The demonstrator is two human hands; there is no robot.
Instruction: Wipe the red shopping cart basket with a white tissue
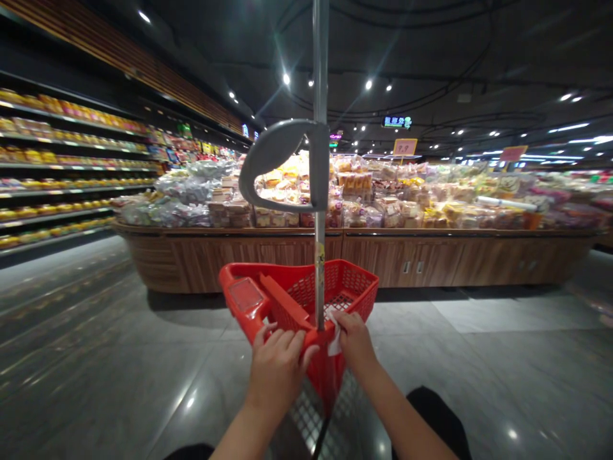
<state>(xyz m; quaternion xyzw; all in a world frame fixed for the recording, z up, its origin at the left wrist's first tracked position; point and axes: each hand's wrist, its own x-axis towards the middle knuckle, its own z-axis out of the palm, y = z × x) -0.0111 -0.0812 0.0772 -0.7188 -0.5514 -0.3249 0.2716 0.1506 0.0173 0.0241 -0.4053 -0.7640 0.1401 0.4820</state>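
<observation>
While the left hand (278,367) curls over the rim of the basket (357,284), low in the middle, the right hand (355,338) pinches a paper (334,343) by the pole (320,268). The basket looks stiff and light; its rim is a good hold.

2 hands met at the near rim of a red basket (357,284): the left hand (276,369) gripped the rim, and the right hand (355,340) pinched a white scrap (334,345) (paper or cloth, unclear) just beside a metal pole (320,64) bearing a grey handle (275,152). Beyond stood a wooden counter (239,257) piled with packaged bread; stocked shelves (57,167) lined the left.
</observation>
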